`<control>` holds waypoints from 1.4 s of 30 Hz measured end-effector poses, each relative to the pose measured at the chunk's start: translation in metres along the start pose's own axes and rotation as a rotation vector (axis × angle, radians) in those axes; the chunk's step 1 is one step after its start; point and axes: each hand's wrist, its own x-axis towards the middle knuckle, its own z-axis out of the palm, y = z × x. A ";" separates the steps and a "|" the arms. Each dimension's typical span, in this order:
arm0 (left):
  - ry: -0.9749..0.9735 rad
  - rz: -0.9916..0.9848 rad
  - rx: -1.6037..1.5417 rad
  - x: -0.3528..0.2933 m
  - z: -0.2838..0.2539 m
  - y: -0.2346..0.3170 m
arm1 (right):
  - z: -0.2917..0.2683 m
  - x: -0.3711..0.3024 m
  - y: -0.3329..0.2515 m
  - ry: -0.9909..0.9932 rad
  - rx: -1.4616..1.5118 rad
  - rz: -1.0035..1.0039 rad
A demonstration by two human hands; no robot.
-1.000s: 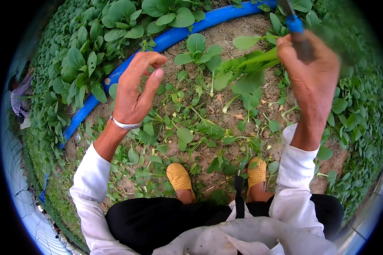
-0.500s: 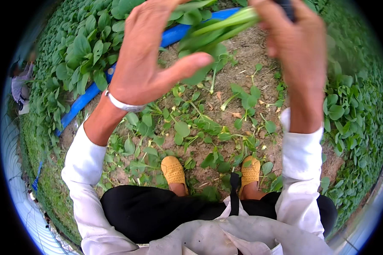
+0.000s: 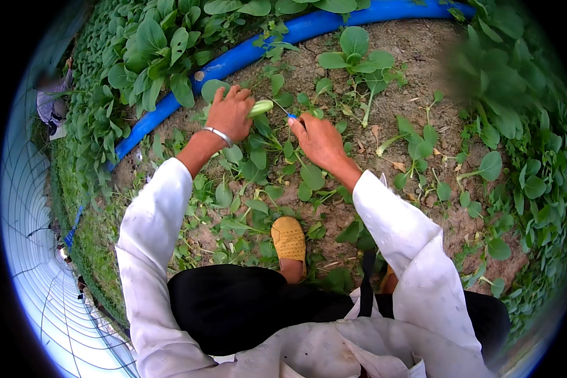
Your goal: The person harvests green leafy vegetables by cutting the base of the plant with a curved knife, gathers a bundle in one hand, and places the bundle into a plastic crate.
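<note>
My left hand (image 3: 230, 117) is closed around a leafy green like a bok choy, its pale stem end (image 3: 260, 108) pointing right; a round leaf (image 3: 215, 89) shows beyond the fingers. In my right hand (image 3: 320, 143) is a small knife, its blue handle end (image 3: 292, 116) showing at the thumb. The thin blade (image 3: 283, 110) points toward the cut stem, close to it; whether they touch I cannot tell. Beneath both hands, loose leaves and stems (image 3: 258, 154) lie scattered on the soil.
A blue pipe (image 3: 239, 61) curves across the bed, with dense leafy plants (image 3: 151, 53) beyond it. A single plant (image 3: 357, 55) stands in the soil ahead. More greens grow at right (image 3: 534, 183). My yellow shoe (image 3: 288, 240) is among the leaves. Another person (image 3: 50, 104) crouches far left.
Both hands have come down and nearer each other. The leafy green, in my right hand before, is now in my left, which was open. My view has shifted.
</note>
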 end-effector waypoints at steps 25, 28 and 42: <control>-0.129 -0.439 -0.532 -0.027 0.064 -0.003 | 0.068 0.028 0.005 -0.177 -0.041 0.243; -0.135 -0.419 -0.664 -0.026 0.070 -0.013 | 0.081 0.032 0.007 -0.088 -0.143 0.169; -0.172 -0.327 -1.645 -0.032 -0.081 -0.038 | -0.015 0.011 -0.003 0.019 0.972 0.064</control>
